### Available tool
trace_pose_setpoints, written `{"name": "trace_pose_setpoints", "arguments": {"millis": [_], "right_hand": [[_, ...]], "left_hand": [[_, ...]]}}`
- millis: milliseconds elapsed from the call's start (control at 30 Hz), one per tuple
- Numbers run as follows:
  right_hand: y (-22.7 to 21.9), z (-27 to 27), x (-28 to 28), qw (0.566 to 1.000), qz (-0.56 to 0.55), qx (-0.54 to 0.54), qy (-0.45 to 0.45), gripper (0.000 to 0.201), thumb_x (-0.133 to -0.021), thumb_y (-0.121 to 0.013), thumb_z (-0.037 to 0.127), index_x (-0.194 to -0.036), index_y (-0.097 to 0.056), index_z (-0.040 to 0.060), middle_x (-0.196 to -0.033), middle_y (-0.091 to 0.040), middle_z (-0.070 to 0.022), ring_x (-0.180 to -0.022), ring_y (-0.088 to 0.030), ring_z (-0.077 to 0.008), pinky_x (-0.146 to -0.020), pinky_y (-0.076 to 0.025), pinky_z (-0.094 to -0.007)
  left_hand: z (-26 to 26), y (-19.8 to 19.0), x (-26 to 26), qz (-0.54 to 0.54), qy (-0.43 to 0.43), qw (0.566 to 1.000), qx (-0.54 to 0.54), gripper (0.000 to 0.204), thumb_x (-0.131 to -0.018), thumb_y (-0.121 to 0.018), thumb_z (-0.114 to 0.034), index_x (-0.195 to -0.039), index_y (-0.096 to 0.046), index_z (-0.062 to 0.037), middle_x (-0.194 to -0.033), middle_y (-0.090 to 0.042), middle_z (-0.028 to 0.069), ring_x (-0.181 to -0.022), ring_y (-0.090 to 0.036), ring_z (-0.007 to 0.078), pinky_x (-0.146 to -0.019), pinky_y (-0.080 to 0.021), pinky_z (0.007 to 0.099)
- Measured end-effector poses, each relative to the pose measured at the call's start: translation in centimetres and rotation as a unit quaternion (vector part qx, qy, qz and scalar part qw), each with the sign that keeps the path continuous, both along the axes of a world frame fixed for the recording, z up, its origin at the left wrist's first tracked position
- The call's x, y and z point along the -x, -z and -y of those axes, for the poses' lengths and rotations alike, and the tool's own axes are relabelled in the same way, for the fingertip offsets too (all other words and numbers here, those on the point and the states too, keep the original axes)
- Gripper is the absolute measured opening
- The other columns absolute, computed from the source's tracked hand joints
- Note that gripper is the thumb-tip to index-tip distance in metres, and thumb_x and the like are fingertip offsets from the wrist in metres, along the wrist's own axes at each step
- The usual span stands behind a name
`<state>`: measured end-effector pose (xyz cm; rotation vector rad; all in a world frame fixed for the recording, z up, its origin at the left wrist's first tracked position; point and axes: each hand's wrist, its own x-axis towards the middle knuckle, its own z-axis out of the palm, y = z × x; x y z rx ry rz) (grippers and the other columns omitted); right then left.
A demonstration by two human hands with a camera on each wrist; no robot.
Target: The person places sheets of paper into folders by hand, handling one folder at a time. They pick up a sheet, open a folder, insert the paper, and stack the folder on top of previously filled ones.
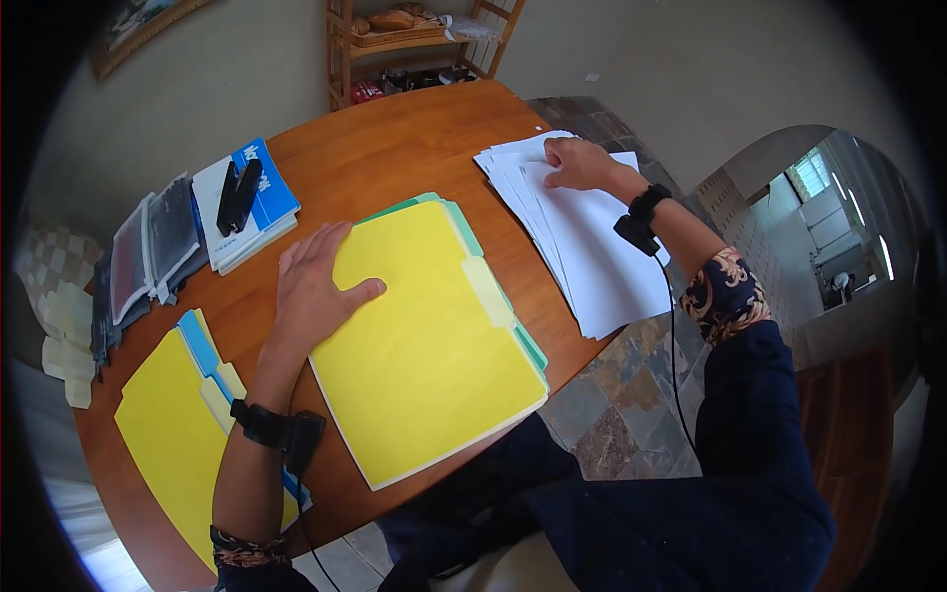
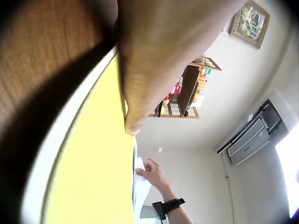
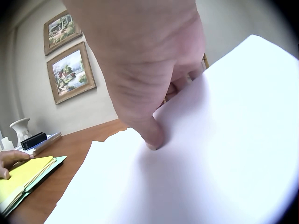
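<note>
A stack of yellow file folders (image 1: 434, 345), with green ones showing at its edge, lies in the middle of the wooden table. My left hand (image 1: 316, 286) rests on its upper left part, thumb extended across the yellow cover. To the right is a loose pile of white paper (image 1: 552, 237). At the far edge of that pile, my right hand (image 1: 587, 165) pinches a white sheet (image 3: 224, 135). In the right wrist view the thumb (image 3: 152, 135) presses on top, while the other fingers go behind the sheet's edge, partly hidden.
More yellow and blue folders (image 1: 168, 414) lie at the left, under my left forearm. Farther back are a black stapler (image 1: 237, 197) on notebooks (image 1: 274, 197) and dark zip pouches (image 1: 168, 237). A wooden shelf (image 1: 409, 41) stands beyond the table.
</note>
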<state>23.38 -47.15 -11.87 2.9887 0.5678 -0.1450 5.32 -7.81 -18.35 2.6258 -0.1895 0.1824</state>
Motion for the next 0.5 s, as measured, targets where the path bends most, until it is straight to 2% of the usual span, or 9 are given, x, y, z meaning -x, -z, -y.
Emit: {"name": "trace_pose_setpoints", "arguments": {"millis": [67, 133, 233, 300, 367, 400, 433, 500], "right_hand": [[0.2, 0.2, 0.1, 1.000, 0.007, -0.009, 0.026, 0.031, -0.078, -0.078, 0.026, -0.095, -0.060, 0.0073, -0.095, -0.067, -0.0144, -0.091, -0.064, -0.0297, -0.076, -0.050, -0.0400], [0.5, 0.9, -0.2, 0.996, 0.041, -0.073, -0.013, 0.028, -0.080, -0.075, 0.020, -0.099, -0.062, 0.0056, -0.100, -0.068, -0.0175, -0.095, -0.064, -0.0309, -0.081, -0.051, -0.0407], [-1.2, 0.5, 0.3, 0.994, 0.035, -0.100, -0.002, 0.028, -0.080, -0.074, 0.016, -0.103, -0.064, 0.0029, -0.102, -0.068, -0.0192, -0.098, -0.065, -0.0320, -0.084, -0.051, -0.0412], [-2.4, 1.0, -0.1, 0.985, 0.058, -0.156, -0.035, 0.019, -0.082, -0.072, 0.011, -0.097, -0.068, 0.0011, -0.092, -0.068, -0.0145, -0.087, -0.063, -0.0284, -0.078, -0.049, -0.0404], [-3.5, 1.9, -1.4, 0.973, 0.016, -0.227, -0.034, 0.013, -0.086, -0.069, 0.012, -0.095, -0.068, 0.0032, -0.081, -0.065, -0.0075, -0.077, -0.058, -0.0189, -0.073, -0.047, -0.0353], [-5.0, 1.7, -1.3, 0.974, -0.010, -0.223, -0.025, 0.010, -0.085, -0.070, 0.012, -0.092, -0.069, 0.0052, -0.079, -0.065, -0.0045, -0.077, -0.058, -0.0156, -0.074, -0.048, -0.0328], [-6.3, 1.9, -1.5, 0.972, -0.013, -0.231, -0.029, 0.010, -0.085, -0.070, 0.012, -0.092, -0.069, 0.0052, -0.079, -0.065, -0.0045, -0.077, -0.058, -0.0156, -0.074, -0.048, -0.0328], [-7.8, 3.0, -1.7, 0.896, -0.203, -0.395, 0.018, 0.010, -0.085, -0.070, 0.013, -0.092, -0.070, 0.0058, -0.079, -0.066, -0.0027, -0.079, -0.060, -0.0131, -0.078, -0.049, -0.0313]], "left_hand": [[0.0, 0.1, 0.0, 0.000, 0.000, 1.000, -0.001, 0.082, -0.075, -0.080, -0.042, -0.142, -0.048, -0.0068, -0.146, -0.050, 0.0155, -0.139, -0.040, 0.0302, -0.118, -0.024, 0.0439], [-0.2, 0.4, -0.2, 0.002, -0.001, 1.000, -0.003, 0.082, -0.075, -0.080, -0.042, -0.142, -0.049, -0.0071, -0.146, -0.050, 0.0152, -0.139, -0.040, 0.0300, -0.118, -0.024, 0.0440], [-0.4, 1.0, -0.5, 0.005, -0.006, 1.000, 0.004, 0.079, -0.073, -0.079, -0.036, -0.142, -0.050, -0.0104, -0.147, -0.049, 0.0134, -0.139, -0.038, 0.0327, -0.117, -0.029, 0.0469], [-0.2, 0.7, -0.2, 0.013, -0.002, 1.000, 0.006, 0.078, -0.076, -0.080, -0.041, -0.140, -0.051, -0.0081, -0.145, -0.051, 0.0137, -0.139, -0.040, 0.0297, -0.118, -0.025, 0.0440], [-0.7, 1.7, -0.4, 0.039, 0.008, 0.999, 0.000, 0.077, -0.076, -0.080, -0.040, -0.139, -0.051, -0.0080, -0.145, -0.051, 0.0136, -0.138, -0.041, 0.0299, -0.117, -0.026, 0.0441], [-1.0, 1.8, -0.6, 0.074, 0.031, 0.997, -0.002, 0.076, -0.076, -0.080, -0.038, -0.139, -0.051, -0.0080, -0.144, -0.051, 0.0136, -0.137, -0.042, 0.0300, -0.117, -0.027, 0.0441], [-1.0, 1.8, -0.5, 0.070, 0.027, 0.997, -0.010, 0.076, -0.076, -0.080, -0.038, -0.139, -0.051, -0.0080, -0.144, -0.051, 0.0136, -0.137, -0.042, 0.0300, -0.117, -0.027, 0.0441], [-0.7, 1.8, -0.4, 0.073, 0.018, 0.997, -0.002, 0.074, -0.075, -0.080, -0.036, -0.138, -0.052, -0.0078, -0.143, -0.052, 0.0134, -0.135, -0.044, 0.0301, -0.116, -0.028, 0.0443]]}}
